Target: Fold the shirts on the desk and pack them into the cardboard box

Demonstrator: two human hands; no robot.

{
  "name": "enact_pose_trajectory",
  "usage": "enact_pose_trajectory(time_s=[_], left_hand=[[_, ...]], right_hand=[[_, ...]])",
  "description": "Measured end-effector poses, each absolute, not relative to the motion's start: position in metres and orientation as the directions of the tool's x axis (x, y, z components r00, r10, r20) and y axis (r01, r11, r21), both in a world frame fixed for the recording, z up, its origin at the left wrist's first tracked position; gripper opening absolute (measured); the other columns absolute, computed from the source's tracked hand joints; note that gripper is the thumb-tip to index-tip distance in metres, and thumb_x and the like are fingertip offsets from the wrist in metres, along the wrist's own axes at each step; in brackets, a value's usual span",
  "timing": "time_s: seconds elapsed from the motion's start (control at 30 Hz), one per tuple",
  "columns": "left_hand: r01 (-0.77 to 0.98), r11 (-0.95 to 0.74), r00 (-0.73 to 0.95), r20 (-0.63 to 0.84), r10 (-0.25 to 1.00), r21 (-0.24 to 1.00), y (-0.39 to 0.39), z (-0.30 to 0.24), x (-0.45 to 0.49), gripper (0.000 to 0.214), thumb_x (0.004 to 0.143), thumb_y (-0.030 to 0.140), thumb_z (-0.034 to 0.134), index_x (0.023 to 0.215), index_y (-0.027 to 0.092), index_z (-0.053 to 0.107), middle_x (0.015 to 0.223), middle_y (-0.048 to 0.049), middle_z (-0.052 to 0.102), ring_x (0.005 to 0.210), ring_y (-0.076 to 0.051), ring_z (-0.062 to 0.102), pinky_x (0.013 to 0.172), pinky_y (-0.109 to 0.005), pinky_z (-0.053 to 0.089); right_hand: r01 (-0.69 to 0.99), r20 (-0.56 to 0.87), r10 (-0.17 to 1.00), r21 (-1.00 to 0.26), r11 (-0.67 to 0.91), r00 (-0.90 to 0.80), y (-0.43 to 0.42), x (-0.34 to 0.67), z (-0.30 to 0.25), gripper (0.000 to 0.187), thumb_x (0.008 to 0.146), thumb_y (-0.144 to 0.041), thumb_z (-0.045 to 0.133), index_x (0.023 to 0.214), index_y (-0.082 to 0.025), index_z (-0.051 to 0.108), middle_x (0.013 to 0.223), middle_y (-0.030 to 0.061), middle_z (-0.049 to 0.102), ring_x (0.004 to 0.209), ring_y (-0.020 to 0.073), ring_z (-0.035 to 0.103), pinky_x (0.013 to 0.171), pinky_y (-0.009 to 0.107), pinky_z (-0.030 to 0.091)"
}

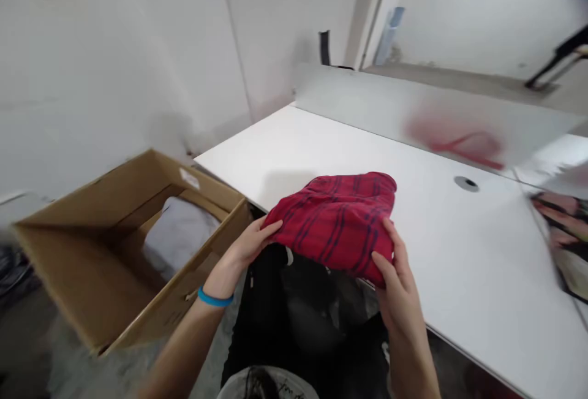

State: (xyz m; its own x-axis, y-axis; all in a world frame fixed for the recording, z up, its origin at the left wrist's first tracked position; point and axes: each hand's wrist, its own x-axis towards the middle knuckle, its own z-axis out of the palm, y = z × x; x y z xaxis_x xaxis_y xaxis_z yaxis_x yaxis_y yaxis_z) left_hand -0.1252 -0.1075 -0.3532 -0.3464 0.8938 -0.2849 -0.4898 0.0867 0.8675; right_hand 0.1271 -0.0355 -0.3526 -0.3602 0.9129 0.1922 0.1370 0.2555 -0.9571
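A folded red plaid cloth with dark blue lines, perhaps a shirt, is held level over the front edge of the white table. My left hand pinches its near left corner, thumb on top. At the near right corner my right hand grips it, thumb above and fingers around the side. A blue band circles my left wrist. To the left, an open cardboard box holds a folded pale grey cloth.
A low frosted partition runs along the table's back edge, with a red blurred shape at it. A round cable hole is set in the tabletop. Dark and pink items lie at the right. A wall stands behind the box.
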Motion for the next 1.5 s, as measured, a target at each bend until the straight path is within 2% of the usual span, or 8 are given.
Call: enact_pose_trajectory(time_s=[0.17,0.33,0.67,0.83,0.97,1.07,1.23,1.5], left_hand=[[-0.346,-0.126,-0.659,-0.145,0.738,0.93,-0.167,-0.28,-0.168,0.023,0.07,0.027,0.074,0.088,0.012,0.07,0.08,-0.0053,0.073,0.083,-0.021,0.069,0.075,-0.028,0.056],[-0.162,-0.233,-0.913,-0.056,0.405,0.959,-0.257,-0.234,-0.213,0.017,0.073,0.024,0.069,0.086,0.013,0.069,0.085,-0.0054,0.073,0.094,-0.023,0.067,0.085,-0.033,0.054],[-0.039,-0.244,-0.984,0.005,0.177,0.969,-0.341,-0.263,-0.321,0.022,0.063,0.024,0.074,0.082,0.014,0.07,0.089,-0.0062,0.073,0.094,-0.023,0.066,0.092,-0.033,0.048],[0.014,0.107,-0.98,-0.008,0.201,0.994,-0.363,-0.328,-0.319,0.042,0.06,0.032,0.076,0.098,0.015,0.068,0.105,-0.0117,0.071,0.108,-0.032,0.061,0.102,-0.048,0.039],[0.13,0.551,-0.991,0.091,0.098,0.825,-0.375,-0.397,-0.287,0.04,0.057,0.03,0.074,0.095,0.018,0.066,0.109,-0.0169,0.069,0.128,-0.04,0.044,0.112,-0.059,0.011],[0.183,0.626,-0.982,0.166,0.086,0.758,-0.371,-0.424,-0.256,0.037,0.066,0.031,0.067,0.101,0.019,0.065,0.114,-0.0174,0.067,0.131,-0.038,0.042,0.113,-0.057,0.005],[0.36,0.63,-0.932,0.285,0.223,0.688,-0.33,-0.42,-0.219,0.027,0.079,0.028,0.055,0.102,0.022,0.068,0.12,-0.0141,0.065,0.131,-0.036,0.043,0.114,-0.059,0.003],[0.77,0.331,-0.577,0.376,0.725,0.545,-0.216,-0.409,-0.169,0.028,0.085,0.022,0.047,0.103,0.024,0.069,0.128,-0.0093,0.062,0.13,-0.035,0.044,0.114,-0.061,0.01]], right_hand=[[-0.102,0.352,0.775,-0.93,0.353,-0.525,-0.028,0.045,-0.274,0.054,0.09,-0.033,0.043,0.143,-0.03,0.034,0.147,0.0045,0.039,0.134,0.026,0.039,0.108,0.047,0.038],[-0.263,0.318,0.506,-0.948,0.18,-0.802,-0.047,-0.064,-0.227,0.051,0.088,-0.034,0.043,0.139,-0.032,0.039,0.135,0.0014,0.052,0.122,0.0233,0.052,0.098,0.042,0.048],[-0.246,0.249,0.069,-0.968,0.04,-0.966,-0.081,-0.267,-0.252,0.055,0.077,-0.024,0.044,0.131,-0.023,0.047,0.129,0.0026,0.058,0.109,0.0206,0.058,0.086,0.034,0.052],[-0.21,0.215,-0.013,-0.937,0.28,-0.977,-0.079,-0.291,-0.312,0.048,0.074,-0.021,0.04,0.119,-0.022,0.055,0.129,0.0025,0.056,0.109,0.0195,0.057,0.084,0.031,0.052],[0.012,-0.181,-0.162,-0.701,0.713,-0.97,-0.071,-0.289,-0.373,0.044,0.077,-0.019,0.047,0.118,-0.019,0.061,0.104,0.0056,0.069,0.088,0.0201,0.065,0.08,0.034,0.052],[0.038,-0.278,-0.149,-0.57,0.821,-0.949,-0.063,-0.274,-0.393,0.038,0.073,-0.013,0.055,0.108,-0.018,0.069,0.099,0.0096,0.071,0.091,0.0252,0.066,0.088,0.039,0.049],[0.007,0.005,0.013,-0.625,0.781,-1.0,-0.036,-0.207,-0.371,0.038,0.088,-0.022,0.043,0.121,-0.021,0.061,0.119,0.0081,0.065,0.109,0.022,0.061,0.097,0.04,0.045],[0.382,0.243,0.634,-0.624,0.682,-0.734,0.037,0.031,-0.374,0.034,0.093,-0.04,0.041,0.116,-0.026,0.062,0.129,0.0065,0.059,0.122,0.0237,0.053,0.101,0.045,0.043]])
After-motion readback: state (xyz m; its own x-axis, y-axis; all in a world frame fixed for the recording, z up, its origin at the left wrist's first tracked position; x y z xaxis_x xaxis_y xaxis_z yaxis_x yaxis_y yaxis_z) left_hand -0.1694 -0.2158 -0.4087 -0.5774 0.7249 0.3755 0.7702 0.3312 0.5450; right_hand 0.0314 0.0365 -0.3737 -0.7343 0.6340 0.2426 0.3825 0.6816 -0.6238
